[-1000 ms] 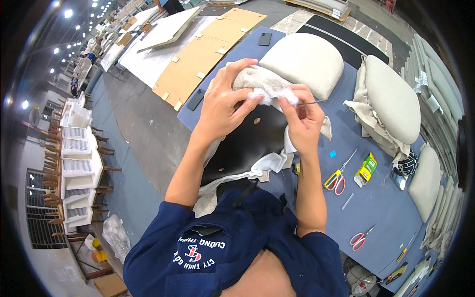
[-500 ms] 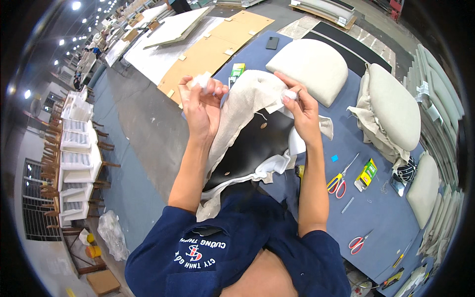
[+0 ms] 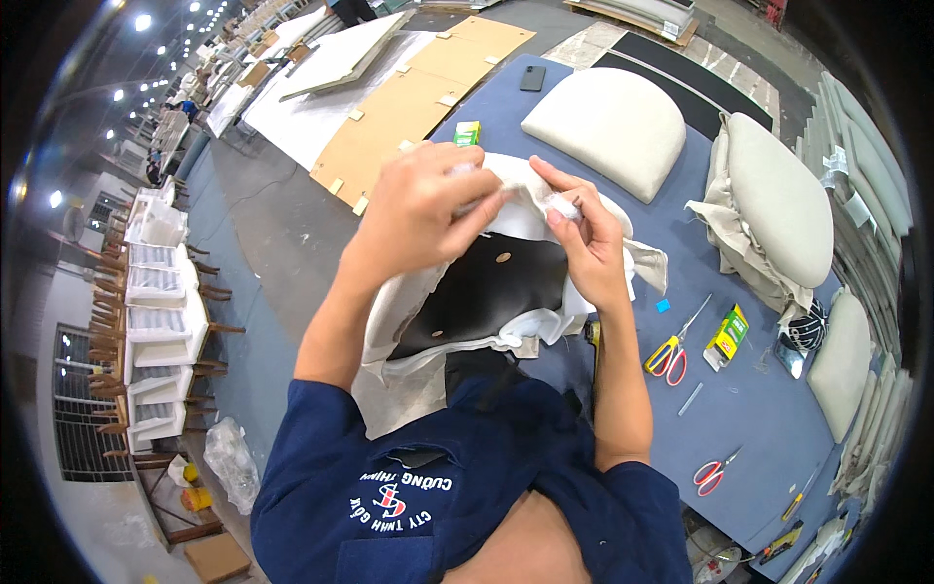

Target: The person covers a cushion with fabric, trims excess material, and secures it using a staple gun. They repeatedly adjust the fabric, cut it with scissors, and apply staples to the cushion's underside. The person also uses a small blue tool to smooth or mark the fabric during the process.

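Just past the navy shirt point(image 3: 321, 467), black-bottomed cushion point(image 3: 486, 302) below both hands! The right hand point(image 3: 593, 243) has fingers clamped on white wadding point(image 3: 561, 205) beside its fabric cover point(image 3: 525, 183); the left hand's point(image 3: 418, 200) fingers curl over the edge (grip hidden, can't tell). Farther, a pale cushion point(image 3: 608, 127) on the desk point(image 3: 769, 438).

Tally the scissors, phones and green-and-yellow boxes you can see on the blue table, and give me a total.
Scissors: 2 (yellow-and-red pair, red-handled pair)
Phones: 1 (dark phone)
Green-and-yellow boxes: 2 (far box, near box)
Total: 5
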`<state>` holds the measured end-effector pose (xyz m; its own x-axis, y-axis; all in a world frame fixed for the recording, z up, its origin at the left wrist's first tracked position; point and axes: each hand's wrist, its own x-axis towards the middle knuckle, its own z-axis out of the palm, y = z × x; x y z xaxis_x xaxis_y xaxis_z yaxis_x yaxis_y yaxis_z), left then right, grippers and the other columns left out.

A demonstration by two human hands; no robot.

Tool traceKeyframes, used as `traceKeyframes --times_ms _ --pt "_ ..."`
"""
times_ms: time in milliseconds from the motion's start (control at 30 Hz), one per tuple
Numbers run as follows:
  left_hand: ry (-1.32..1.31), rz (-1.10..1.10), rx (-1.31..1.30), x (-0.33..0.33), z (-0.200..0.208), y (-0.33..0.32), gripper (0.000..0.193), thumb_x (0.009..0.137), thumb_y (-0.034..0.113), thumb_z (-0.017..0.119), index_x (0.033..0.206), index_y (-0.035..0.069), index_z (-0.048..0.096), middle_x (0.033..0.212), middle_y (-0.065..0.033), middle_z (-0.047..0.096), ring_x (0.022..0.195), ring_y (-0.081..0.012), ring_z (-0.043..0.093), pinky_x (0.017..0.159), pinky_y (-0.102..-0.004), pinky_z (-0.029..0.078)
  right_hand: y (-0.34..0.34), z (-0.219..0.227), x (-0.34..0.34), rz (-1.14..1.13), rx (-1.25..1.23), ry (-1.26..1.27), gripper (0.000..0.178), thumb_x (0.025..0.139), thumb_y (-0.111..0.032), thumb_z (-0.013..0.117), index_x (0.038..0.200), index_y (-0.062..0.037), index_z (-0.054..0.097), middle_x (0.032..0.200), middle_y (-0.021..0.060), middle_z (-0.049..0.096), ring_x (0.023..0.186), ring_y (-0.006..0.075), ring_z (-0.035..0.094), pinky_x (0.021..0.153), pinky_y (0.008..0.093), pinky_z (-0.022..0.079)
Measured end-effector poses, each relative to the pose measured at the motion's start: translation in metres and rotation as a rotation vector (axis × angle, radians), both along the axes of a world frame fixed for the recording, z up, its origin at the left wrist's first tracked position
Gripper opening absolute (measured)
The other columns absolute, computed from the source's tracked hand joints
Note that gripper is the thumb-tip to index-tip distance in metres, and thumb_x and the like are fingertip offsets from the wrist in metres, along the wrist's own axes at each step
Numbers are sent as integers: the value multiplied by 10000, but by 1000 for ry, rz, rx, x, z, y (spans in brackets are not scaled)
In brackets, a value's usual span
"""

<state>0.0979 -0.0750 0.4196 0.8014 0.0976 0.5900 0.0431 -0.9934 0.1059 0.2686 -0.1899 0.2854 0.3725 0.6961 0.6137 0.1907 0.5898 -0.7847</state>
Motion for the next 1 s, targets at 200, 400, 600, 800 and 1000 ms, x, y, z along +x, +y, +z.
traceKeyframes --times_ms 200,400,600,800,1000 --pt "150 34 -690 5 9 27 270 946 140 730 735 -19 675 568 12 494 523 -31 373 467 -268 264 1 12 -14 -2 -10 168 85 907 -68 680 970 -25 643 1369 126 655 1212 288 573 1036 396 436" --pt "178 -277 -588 -3 19 23 176 883 171 769 865 -3 764 680 -11 558 644 -108 479 586 -270 371 -7 31 -21 -246 64 -260 115 776 -55 735 853 -42 651 1138 109 679 1024 296 551 927 392 455" --pt "-192 -200 -325 -6 -36 4 370 660 276 925 952 76 816 1033 -97 485 965 -241 439 814 -345 343 -19 25 -17 -296 108 -254 151 757 -51 776 865 -45 671 1112 89 641 907 257 563 742 358 437" --pt "-252 -266 -120 -1 -37 -4 414 596 354 946 964 191 847 1024 -57 341 942 -253 395 785 -381 365 -34 26 -26 -238 24 -190 166 781 -96 814 927 -74 738 1137 88 626 971 227 587 713 329 418" --pt "-176 -158 -88 -3 -39 -10 294 620 228 910 900 228 821 971 -60 398 981 -270 391 824 -399 360 -33 28 -26 -248 69 -171 248 807 -104 820 1036 -66 733 1103 93 619 963 229 595 718 323 459"
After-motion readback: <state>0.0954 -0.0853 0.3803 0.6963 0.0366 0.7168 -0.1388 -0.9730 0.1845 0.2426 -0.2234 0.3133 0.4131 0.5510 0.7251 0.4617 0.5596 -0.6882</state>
